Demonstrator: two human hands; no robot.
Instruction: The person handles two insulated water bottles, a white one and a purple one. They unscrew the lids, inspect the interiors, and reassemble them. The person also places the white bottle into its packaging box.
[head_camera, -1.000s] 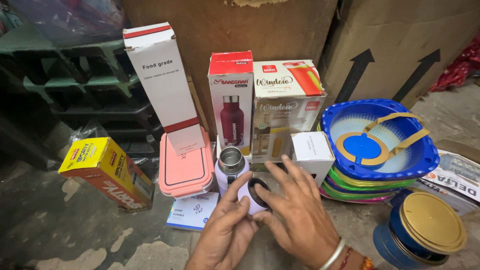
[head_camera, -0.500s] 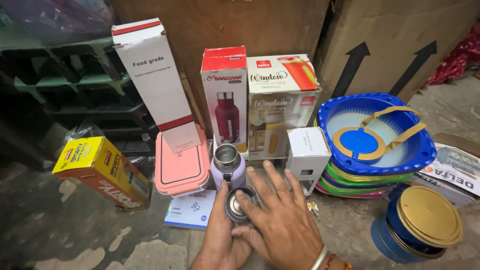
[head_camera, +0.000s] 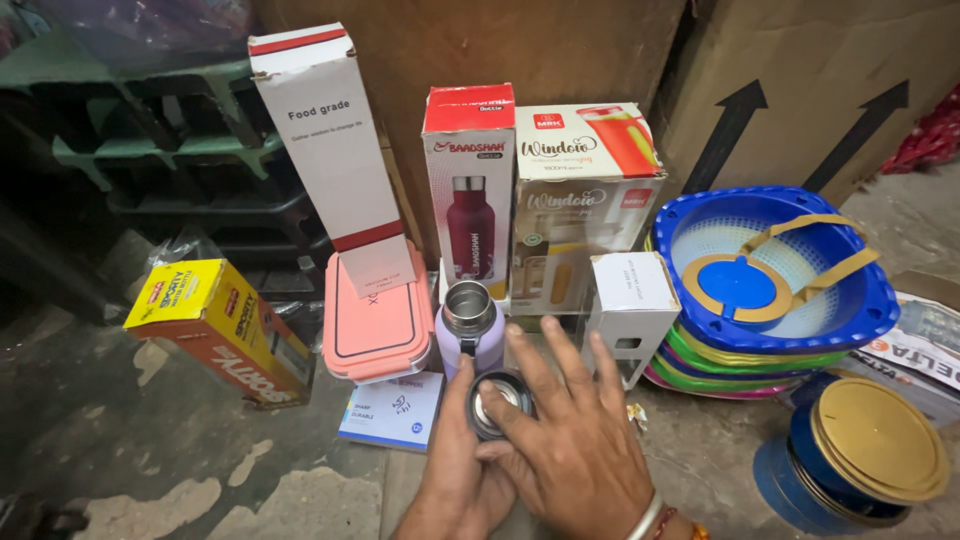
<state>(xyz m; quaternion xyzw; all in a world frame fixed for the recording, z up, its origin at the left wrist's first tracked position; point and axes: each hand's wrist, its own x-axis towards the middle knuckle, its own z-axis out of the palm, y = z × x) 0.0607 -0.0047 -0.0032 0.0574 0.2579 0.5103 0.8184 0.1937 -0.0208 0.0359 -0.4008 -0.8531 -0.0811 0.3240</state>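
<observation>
Head view shows my left hand (head_camera: 455, 480) and right hand (head_camera: 575, 450) together low in the middle, both closed around a round lid (head_camera: 497, 403), its shiny inside facing up. My right fingers (head_camera: 540, 365) spread over its rim; my left thumb presses its near edge. Just behind the lid stands an open lilac bottle (head_camera: 470, 335), beside a pink lunchbox (head_camera: 378, 320). A white box (head_camera: 630, 305) sits right of it, a stack of baskets (head_camera: 775, 275) farther right, a yellow box (head_camera: 220, 325) left.
</observation>
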